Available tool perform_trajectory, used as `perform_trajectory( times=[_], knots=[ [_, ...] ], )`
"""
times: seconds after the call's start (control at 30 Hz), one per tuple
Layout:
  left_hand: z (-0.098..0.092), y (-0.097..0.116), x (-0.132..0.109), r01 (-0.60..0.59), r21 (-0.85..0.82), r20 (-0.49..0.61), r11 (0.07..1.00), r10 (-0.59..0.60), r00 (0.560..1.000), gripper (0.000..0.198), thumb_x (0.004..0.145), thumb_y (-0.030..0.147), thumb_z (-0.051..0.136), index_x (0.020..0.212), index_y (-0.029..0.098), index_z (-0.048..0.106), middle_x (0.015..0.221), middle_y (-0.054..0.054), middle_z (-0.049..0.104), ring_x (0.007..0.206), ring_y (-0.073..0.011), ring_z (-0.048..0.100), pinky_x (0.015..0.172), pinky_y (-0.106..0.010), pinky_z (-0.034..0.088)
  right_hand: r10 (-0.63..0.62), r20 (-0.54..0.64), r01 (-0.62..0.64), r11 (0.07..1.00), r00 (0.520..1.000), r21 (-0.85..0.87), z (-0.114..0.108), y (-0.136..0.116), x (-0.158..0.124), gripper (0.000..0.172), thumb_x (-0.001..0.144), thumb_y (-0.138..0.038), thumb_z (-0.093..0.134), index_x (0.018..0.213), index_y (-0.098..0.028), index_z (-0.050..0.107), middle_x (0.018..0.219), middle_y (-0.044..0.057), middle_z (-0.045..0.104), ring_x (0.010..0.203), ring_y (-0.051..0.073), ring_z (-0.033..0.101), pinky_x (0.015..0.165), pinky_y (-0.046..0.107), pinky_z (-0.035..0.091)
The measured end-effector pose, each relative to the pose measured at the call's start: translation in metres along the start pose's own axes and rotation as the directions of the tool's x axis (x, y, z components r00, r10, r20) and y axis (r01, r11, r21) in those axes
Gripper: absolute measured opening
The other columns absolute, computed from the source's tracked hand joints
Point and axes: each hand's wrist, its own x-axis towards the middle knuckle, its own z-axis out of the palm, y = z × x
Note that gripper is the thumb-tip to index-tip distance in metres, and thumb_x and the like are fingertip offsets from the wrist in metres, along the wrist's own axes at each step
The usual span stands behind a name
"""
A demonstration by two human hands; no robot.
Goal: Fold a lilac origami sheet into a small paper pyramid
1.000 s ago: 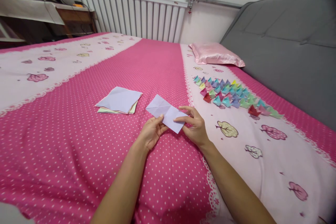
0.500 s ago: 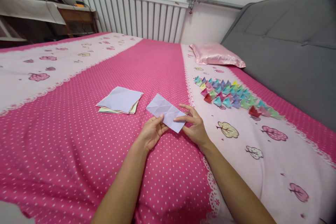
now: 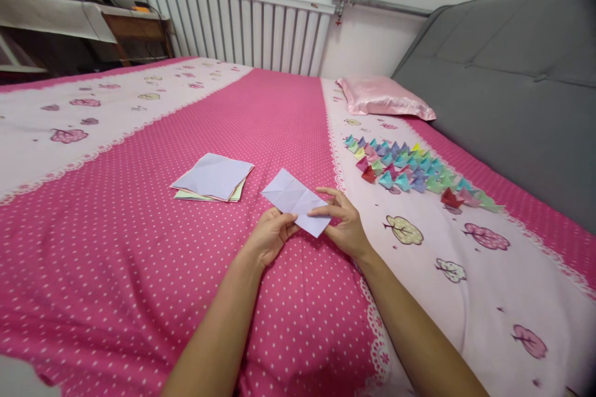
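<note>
In the head view, held a creased lavender rectangle of paper [image 3: 292,195] between both hands, over a pink fabric bedspread with white dots [image 3: 186,260]. Pinched the near edge narrowly in the bare left hand [image 3: 270,236], thumb on top, fingers curled beneath. Steadied the right end in the bare right hand [image 3: 342,223], with one digit laid across the top and another reaching past the far edge.

Drew the left thumb back from mid-sheet to the near edge, nudging the paper slightly toward the right hand; kept the right grip as before. Bared more of the crossing creases thereby. Probably amounted to a change of hold rather than a fresh fold. Could not make out the paper's layers at such small size.

Left untouched the lavender-topped stack of square paper sheets [image 3: 214,175], beyond the left hand, and the multicoloured rows of boat-like folded paper pieces [image 3: 424,163], beyond and right of the right hand.
</note>
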Motion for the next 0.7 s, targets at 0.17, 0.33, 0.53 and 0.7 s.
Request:
perform_trajectory(
  times=[0.17,0.33,0.53,0.7],
  knots=[
    [-0.0005,-0.0002,0.0001,0.006,0.001,0.013,1.0,-0.006,1.0,0.02,0.076,0.012,0.059,0.095,0.012,0.066,0.103,-0.009,0.068,0.091,-0.017,0.064,0.086,-0.027,0.048,-0.021,0.054,0.022,1.0,0.998,-0.015,0.0006,-0.0026,0.001,0.023,0.07,-0.014,0.068,0.087,-0.03,0.072,0.123,0.005,0.053,0.113,0.022,0.051,0.092,0.041,0.044],
    [-0.001,0.001,0.0008,0.03,-0.015,-0.012,0.999,-0.03,0.999,0.017,0.081,0.013,0.054,0.092,0.01,0.066,0.097,-0.009,0.07,0.086,-0.0161,0.065,0.082,-0.026,0.05,0.011,0.008,-0.011,1.0,1.0,0.006,0.0007,0.0003,-0.0001,0.023,0.071,-0.013,0.067,0.087,-0.029,0.072,0.119,0.005,0.055,0.108,0.021,0.054,0.09,0.04,0.045],
    [-0.0005,0.0021,-0.0005,0.057,0.002,0.004,0.998,-0.057,0.998,0.018,0.083,0.014,0.051,0.093,0.01,0.067,0.099,-0.011,0.069,0.089,-0.0173,0.065,0.081,-0.027,0.051,0.131,-0.034,-0.128,0.99,0.991,0.066,0.0009,0.0006,0.0,0.009,0.073,-0.026,0.067,0.081,-0.024,0.072,0.102,0.006,0.062,0.091,0.018,0.061,0.072,0.031,0.05],
    [-0.0034,0.0005,0.0002,0.062,0.008,0.048,0.998,-0.062,0.997,0.019,0.083,0.015,0.052,0.094,0.009,0.066,0.1,-0.012,0.069,0.092,-0.0186,0.065,0.085,-0.028,0.05,0.269,-0.11,-0.251,0.955,0.957,0.159,0.0029,-0.0007,0.0001,0.016,0.07,-0.033,0.07,0.073,-0.018,0.067,0.077,0.003,0.066,0.072,0.017,0.061,0.066,0.029,0.049]
  ],
)
